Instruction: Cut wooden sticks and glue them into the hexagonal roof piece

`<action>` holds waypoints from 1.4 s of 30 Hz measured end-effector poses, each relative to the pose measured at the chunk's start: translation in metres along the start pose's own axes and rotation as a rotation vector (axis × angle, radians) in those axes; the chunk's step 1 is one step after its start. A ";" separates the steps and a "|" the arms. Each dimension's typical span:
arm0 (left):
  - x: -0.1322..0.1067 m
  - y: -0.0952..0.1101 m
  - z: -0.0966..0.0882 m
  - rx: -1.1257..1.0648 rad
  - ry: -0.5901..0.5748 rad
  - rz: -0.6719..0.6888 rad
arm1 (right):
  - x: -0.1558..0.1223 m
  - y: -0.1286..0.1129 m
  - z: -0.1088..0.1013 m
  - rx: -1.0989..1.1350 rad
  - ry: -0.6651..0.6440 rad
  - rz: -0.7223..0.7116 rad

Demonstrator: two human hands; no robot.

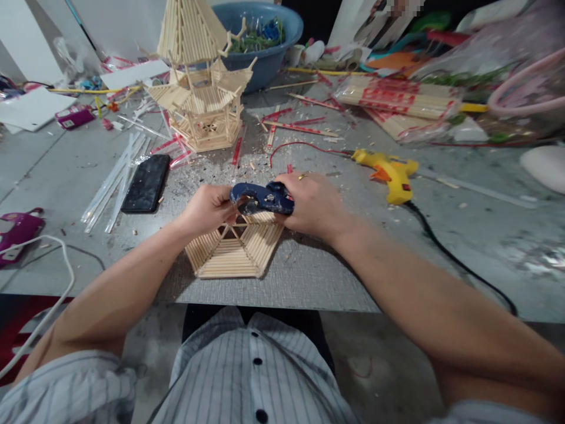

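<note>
In my right hand (311, 200) is a dark blue hand cutter (265, 197) with a rounded, hooked head pointing left. The fingers of my left hand (207, 206) are pinched together at the cutter's head. Whatever they hold, perhaps a short stick end, is too small and covered to make out. Just below both hands, a hexagonal frame of thin wooden sticks (229, 259) lies on the table, its far part hidden by the hands and cutter. Concentric rows of sticks surround an open, spoked middle.
A stick-built pagoda (200, 88) stands behind my hands, before a blue basin (269, 56). A yellow glue gun (391, 174) with a black cord lies right. Left are a black phone (146, 184) and clear glue sticks (110, 182). Bagged sticks (397, 97) lie back right.
</note>
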State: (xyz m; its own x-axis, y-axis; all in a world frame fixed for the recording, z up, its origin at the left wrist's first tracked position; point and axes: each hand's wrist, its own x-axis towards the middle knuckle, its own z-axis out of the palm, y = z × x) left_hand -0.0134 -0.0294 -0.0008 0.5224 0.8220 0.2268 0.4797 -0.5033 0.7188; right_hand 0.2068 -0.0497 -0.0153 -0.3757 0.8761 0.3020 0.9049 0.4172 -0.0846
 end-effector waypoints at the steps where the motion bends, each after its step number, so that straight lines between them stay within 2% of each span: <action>1: 0.000 0.000 0.000 -0.015 -0.002 -0.010 | 0.000 0.000 0.000 -0.003 0.000 -0.001; 5: -0.001 -0.002 0.001 -0.040 -0.012 -0.039 | 0.000 0.000 -0.001 -0.026 -0.003 -0.003; 12: 0.000 0.000 0.000 -0.019 0.004 0.003 | 0.001 -0.001 -0.003 0.008 -0.014 0.011; 21: -0.001 0.004 0.000 -0.073 -0.011 -0.037 | 0.000 -0.002 -0.002 0.024 -0.020 0.019; 42: -0.002 0.000 0.001 -0.105 -0.019 -0.022 | -0.001 -0.003 -0.002 -0.012 -0.039 0.040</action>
State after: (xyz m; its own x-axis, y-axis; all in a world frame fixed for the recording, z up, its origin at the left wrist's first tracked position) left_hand -0.0135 -0.0312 -0.0019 0.5262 0.8268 0.1989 0.4153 -0.4540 0.7883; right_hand 0.2048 -0.0524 -0.0136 -0.3465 0.9009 0.2614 0.9215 0.3791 -0.0849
